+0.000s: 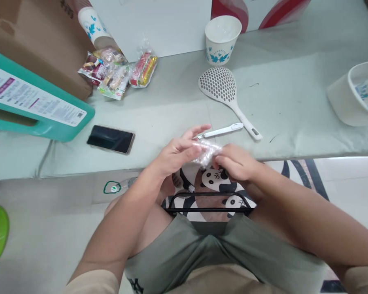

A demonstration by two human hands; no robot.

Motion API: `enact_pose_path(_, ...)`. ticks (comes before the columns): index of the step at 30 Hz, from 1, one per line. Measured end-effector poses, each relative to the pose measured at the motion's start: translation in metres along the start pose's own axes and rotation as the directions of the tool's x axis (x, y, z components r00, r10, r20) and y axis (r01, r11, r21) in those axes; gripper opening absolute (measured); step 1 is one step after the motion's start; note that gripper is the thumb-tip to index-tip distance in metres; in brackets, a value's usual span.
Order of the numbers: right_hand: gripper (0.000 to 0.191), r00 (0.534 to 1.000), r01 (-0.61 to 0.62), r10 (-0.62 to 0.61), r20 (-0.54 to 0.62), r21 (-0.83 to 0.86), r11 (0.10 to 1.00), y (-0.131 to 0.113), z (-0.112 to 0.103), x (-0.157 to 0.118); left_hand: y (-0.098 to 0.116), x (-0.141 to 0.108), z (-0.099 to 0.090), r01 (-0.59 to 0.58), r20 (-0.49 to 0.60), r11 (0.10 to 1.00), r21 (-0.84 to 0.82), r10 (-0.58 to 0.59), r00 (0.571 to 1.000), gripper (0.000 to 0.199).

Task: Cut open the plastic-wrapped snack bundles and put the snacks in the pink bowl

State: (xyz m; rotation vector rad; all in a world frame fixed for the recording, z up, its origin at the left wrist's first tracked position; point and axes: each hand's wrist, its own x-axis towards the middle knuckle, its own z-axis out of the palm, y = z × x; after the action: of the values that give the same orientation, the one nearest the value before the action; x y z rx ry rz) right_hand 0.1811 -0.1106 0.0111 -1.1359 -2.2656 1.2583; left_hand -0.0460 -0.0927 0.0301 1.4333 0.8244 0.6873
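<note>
Between my two hands, just over the table's front edge, is a crumpled piece of clear plastic wrap (206, 153), slightly blurred. My left hand (184, 150) pinches its left side with the thumb and a finger, while other fingers stretch away. On the opposite side, my right hand (236, 160) grips the wrap with curled fingers. A slim white utility knife (223, 130) lies on the table right behind the hands. Beyond it rests a white perforated skimmer (218, 85), its handle pointing toward my right hand.
On the table are a black phone (111, 139), snack packets (113, 77), a white paper cup (222, 43) with blue leaves, and a white container (343, 98) at right. A teal box (79, 126) and a cardboard box (39, 49) stand at left. A black bar (210, 210) crosses above my lap.
</note>
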Motion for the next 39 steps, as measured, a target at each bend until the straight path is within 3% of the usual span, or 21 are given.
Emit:
enact_pose_path(3,0.031,0.986,0.066,-0.086,0.14,0.146,0.987,-0.009,0.012,0.002,-0.005,0.005,0.001,0.012,0.035,0.999,0.031,-0.013,0.999,0.054)
enact_pose_path(7,0.037,0.989,0.085,-0.113,0.092,0.264,0.961,-0.014,0.011,0.0,-0.013,0.008,0.0,0.086,0.159,0.994,0.074,-0.097,0.982,0.068)
enact_pose_path(11,0.038,0.995,0.06,-0.079,0.055,0.283,0.957,-0.011,0.003,-0.002,-0.018,0.006,0.001,0.12,0.061,0.986,0.115,-0.127,0.99,0.069)
enact_pose_path(17,0.046,0.998,-0.012,-0.002,0.06,0.225,0.974,-0.01,0.005,0.001,-0.016,0.012,0.005,0.161,0.132,0.984,-0.076,-0.15,0.98,0.046)
enact_pose_path(22,0.05,0.998,-0.011,0.005,0.061,0.099,0.995,-0.007,0.006,0.002,-0.016,0.013,0.004,0.187,0.061,0.971,-0.146,-0.18,0.982,0.044)
enact_pose_path(27,0.043,0.998,-0.057,0.056,-0.012,-0.325,0.944,-0.002,0.013,0.002,-0.021,0.007,0.002,0.331,0.118,0.915,-0.232,-0.311,0.943,0.054)
enact_pose_path(30,0.039,0.996,-0.082,0.088,-0.01,-0.486,0.87,0.0,0.02,0.008,-0.025,0.005,0.002,0.373,0.058,0.898,-0.234,-0.37,0.927,0.055)
enact_pose_path(34,0.037,1.0,-0.01,0.011,-0.001,-0.47,0.883,0.002,0.021,0.016,-0.029,0.002,-0.004,0.328,-0.037,0.894,-0.305,-0.355,0.934,0.054)
enact_pose_path(36,0.037,0.994,0.042,-0.079,-0.076,-0.407,0.912,0.004,0.019,0.017,-0.032,0.001,-0.01,0.288,-0.108,0.885,-0.365,-0.348,0.931,0.053)
enact_pose_path(39,0.032,0.947,0.066,-0.128,-0.296,-0.212,0.975,0.006,0.012,0.015,-0.038,0.002,-0.02,0.198,-0.247,0.899,-0.392,-0.31,0.918,0.05)
